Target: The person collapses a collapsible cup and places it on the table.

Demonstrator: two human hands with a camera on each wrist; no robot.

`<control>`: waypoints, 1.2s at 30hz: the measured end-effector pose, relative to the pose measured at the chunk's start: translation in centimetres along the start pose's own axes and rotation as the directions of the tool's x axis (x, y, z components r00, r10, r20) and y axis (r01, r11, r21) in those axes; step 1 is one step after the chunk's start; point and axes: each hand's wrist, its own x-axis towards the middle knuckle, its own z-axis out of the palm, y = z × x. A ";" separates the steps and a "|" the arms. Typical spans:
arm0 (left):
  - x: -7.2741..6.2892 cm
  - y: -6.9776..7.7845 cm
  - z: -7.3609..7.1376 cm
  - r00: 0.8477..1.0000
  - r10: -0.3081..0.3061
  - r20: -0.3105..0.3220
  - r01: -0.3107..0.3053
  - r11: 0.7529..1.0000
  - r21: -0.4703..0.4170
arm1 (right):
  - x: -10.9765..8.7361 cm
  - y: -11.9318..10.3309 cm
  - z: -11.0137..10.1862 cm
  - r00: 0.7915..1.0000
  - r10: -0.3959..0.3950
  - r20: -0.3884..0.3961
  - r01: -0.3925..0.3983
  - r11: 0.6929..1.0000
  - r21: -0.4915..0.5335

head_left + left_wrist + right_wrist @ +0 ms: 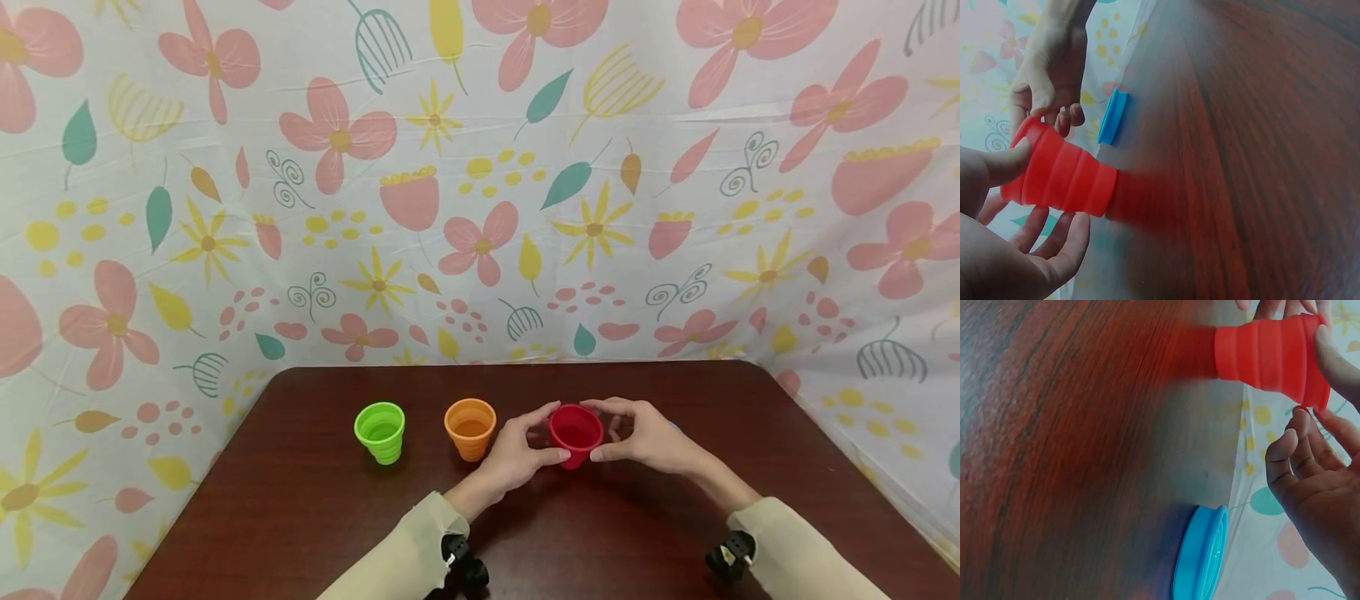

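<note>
A red collapsible cup (576, 433), drawn out to full height, stands upright on the table between my hands. My left hand (517, 454) grips it from the left, thumb on the near side and fingers round the far side. On the right, my right hand (654, 439) holds the rim between thumb and fingertips. A flat, folded blue cup (1200, 553) lies on the table near my right hand; in the head view that hand hides nearly all of it. To the left stand an orange cup (470, 428) and a green cup (380, 432), both extended and upright.
The dark brown wooden table (300, 517) has rounded far corners. Behind it and at its sides hangs a white cloth (480, 283) printed with flowers and leaves. The orange cup is close to my left hand.
</note>
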 end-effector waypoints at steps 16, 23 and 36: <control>0.3 -0.6 -0.1 1.000 -0.017 0.017 0.017 0.999 -0.030 | 0.4 0.3 0.0 0.999 0.008 0.035 -0.008 1.000 -0.005; -0.1 -0.4 0.0 1.000 -0.020 0.020 0.020 1.000 -0.024 | 0.1 0.1 0.0 1.000 0.019 0.022 -0.019 1.000 -0.018; -1.0 1.0 -0.4 0.999 0.019 0.042 -0.018 1.000 -0.023 | -0.6 -1.3 -0.1 0.999 -0.032 0.013 0.032 0.999 0.017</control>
